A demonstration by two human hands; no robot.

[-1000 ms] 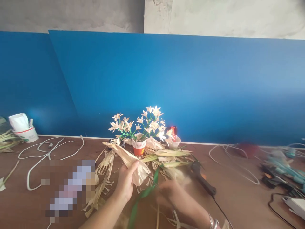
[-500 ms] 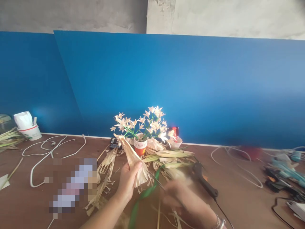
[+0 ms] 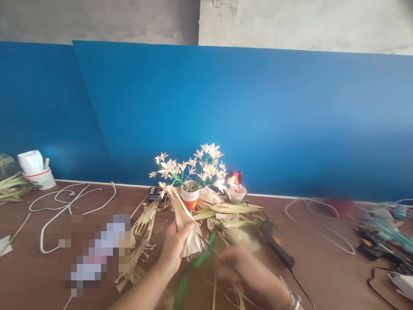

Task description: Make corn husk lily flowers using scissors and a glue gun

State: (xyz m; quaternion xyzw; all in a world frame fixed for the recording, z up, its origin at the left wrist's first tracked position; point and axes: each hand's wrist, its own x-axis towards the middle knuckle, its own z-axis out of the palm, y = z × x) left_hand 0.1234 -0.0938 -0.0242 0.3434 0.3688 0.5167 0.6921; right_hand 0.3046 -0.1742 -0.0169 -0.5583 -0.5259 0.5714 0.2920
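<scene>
A black tool [image 3: 279,249] and its cord [image 3: 302,286] bar the right hand's [image 3: 236,263] way outward; beyond, bench [image 3: 329,280] lies open short of the white cable [image 3: 353,252] and, apparently, the blurred clutter [image 3: 383,234].

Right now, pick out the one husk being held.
The pale husk held by the left hand, its fanned edge toward the right hand. The ragged husk to its left lies on the table, in neither hand.
</scene>
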